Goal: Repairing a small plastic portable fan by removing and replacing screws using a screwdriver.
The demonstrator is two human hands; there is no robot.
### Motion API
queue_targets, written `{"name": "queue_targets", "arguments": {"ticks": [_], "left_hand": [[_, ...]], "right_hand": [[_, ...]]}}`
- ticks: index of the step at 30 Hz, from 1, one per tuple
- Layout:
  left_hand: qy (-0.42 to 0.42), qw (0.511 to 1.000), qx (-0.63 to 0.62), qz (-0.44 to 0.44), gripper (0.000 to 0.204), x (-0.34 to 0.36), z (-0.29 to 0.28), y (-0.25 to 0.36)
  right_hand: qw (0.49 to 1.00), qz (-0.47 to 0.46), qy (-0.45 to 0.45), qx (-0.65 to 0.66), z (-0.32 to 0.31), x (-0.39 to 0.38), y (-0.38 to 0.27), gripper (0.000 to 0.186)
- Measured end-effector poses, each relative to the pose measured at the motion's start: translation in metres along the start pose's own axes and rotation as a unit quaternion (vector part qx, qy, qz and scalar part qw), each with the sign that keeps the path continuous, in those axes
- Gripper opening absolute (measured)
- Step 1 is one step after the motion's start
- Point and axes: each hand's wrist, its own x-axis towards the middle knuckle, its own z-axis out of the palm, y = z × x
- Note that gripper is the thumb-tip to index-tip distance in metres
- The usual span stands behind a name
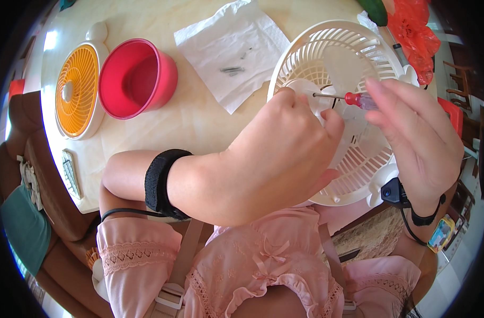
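My left hand (pixel 287 146) has curled fingers gripping the white centre part (pixel 305 91) of a fan inside a round white slatted guard (pixel 347 170). My right hand (pixel 417 132) holds a screwdriver (pixel 357 100) with a red and clear handle by its fingertips; its thin metal tip points left into the white part beside my left fingers. Pale fan blades (pixel 341 63) show behind both hands. The exact spot that the tip meets is small and partly hidden.
An orange-and-white fan grille (pixel 75 100), a pink bowl (pixel 131 79), a paper towel (pixel 226 47) with dark smudges and a slim pale object (pixel 71 174) lie on the marble table (pixel 120 138). A green cucumber (pixel 377 13) and red plastic bag (pixel 409 37) sit at the far right. A brown sofa stands left.
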Motion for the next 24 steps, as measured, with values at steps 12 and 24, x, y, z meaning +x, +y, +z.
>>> {"name": "queue_targets", "arguments": {"ticks": [12, 24], "left_hand": [[-0.003, 1.000, -0.002, 0.001, 0.045, 0.000, 0.000, 0.000], [0.009, 1.000, -0.007, -0.012, 0.044, -0.001, 0.000, 0.002]], "right_hand": [[0.999, 0.048, -0.020, 0.013, 0.000, 0.000, -0.002, 0.040], [0.998, 0.065, -0.010, 0.023, 0.006, 0.006, 0.001, 0.043]]}}
